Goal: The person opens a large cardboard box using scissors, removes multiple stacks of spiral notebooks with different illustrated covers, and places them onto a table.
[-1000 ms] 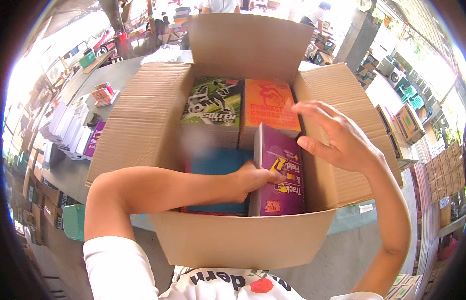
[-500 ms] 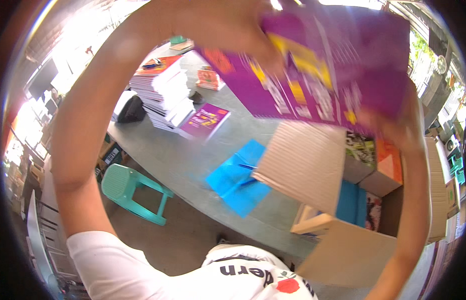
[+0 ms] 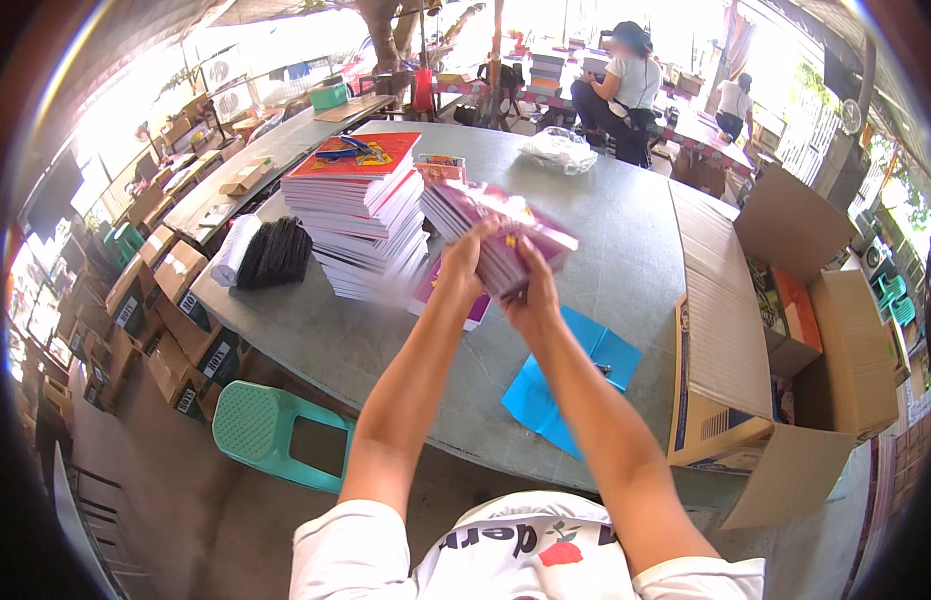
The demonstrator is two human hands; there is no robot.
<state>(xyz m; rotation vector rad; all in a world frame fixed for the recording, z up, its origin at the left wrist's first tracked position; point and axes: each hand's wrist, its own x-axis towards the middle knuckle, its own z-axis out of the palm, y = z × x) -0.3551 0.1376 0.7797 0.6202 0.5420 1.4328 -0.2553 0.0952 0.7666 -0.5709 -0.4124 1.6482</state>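
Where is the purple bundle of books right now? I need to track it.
In the head view, the purple bundle is held up in both hands, left hand and right hand, above the grey table, just right of the tall book stack.

It was an open-sided packing or sorting yard for school supplies. A long grey table (image 3: 626, 250) carried a tall stack of notebooks (image 3: 361, 215), cardboard boxes (image 3: 176, 320) lined the floor, an open carton (image 3: 756, 340) held more books, and daylight and trees showed beyond.
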